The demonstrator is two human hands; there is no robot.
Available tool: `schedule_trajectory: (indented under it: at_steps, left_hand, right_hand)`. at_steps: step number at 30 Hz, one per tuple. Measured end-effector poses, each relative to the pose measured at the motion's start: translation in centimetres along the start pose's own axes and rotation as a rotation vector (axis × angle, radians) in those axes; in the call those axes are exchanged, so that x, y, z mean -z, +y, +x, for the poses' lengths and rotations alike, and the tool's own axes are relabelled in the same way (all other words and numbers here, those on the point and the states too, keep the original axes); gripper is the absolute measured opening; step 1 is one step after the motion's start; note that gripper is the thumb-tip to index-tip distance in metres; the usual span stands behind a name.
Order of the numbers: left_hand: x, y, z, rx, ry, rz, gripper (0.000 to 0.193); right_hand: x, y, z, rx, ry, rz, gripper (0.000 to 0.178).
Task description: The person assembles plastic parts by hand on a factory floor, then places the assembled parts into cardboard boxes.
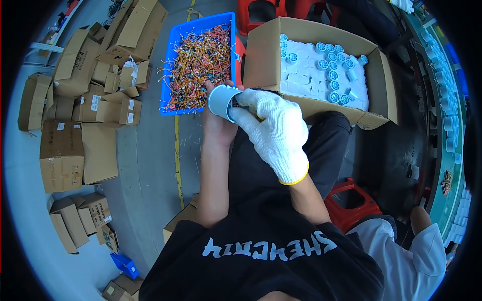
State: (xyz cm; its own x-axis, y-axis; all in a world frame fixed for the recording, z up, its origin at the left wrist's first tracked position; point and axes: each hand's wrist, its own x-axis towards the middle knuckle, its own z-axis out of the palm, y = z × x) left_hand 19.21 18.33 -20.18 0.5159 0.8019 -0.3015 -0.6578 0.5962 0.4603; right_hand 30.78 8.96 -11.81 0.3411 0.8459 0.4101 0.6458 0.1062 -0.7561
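Observation:
My bare left hand (219, 123) is wrapped round a pale blue-white plastic cylinder (219, 102), hollow at its open end and tilted. In a white knitted glove with a yellow cuff, my right hand (276, 128) has its fingers pinched at the cylinder's rim. Something small and dark shows at those fingertips, too hidden to name. Just beyond the left hand lies a blue bin (168, 65) heaped with thin orange and red wires (203, 60). Beyond the right hand, an open cardboard box (263, 55) holds several similar cylinders (333, 76) on white packing.
Cardboard boxes (63, 150) are piled along the left. Red stools (354, 203) stand at the right and at the far side. A green bench (454, 175) on the right carries a row of cylinders (448, 123). Close by on the lower right sits a person in a white shirt (422, 261).

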Motion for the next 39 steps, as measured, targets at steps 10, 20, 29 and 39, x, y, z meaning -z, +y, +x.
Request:
schedule_trajectory:
  at_steps: [10,20,29,39]
  left_hand:
    - [0.6,0.0,0.4,0.023,0.029,-0.141,0.054]
    - [-1.0,0.5,-1.0,-0.058,-0.053,-0.019,0.038]
    - [-1.3,-0.2,-0.9,-0.115,0.007,0.094,0.037]
    - [-1.7,0.0,-0.8,-0.016,-0.109,0.041,0.038]
  right_hand:
    - [-0.3,0.8,0.4,0.088,-0.048,-0.014,0.021]
    - [0.1,0.5,-0.2,0.157,0.023,-0.018,0.024]
    - [0.3,-0.2,-0.3,0.050,0.073,0.175,0.024]
    - [0.4,-0.6,-0.6,-0.259,0.105,0.507,0.045]
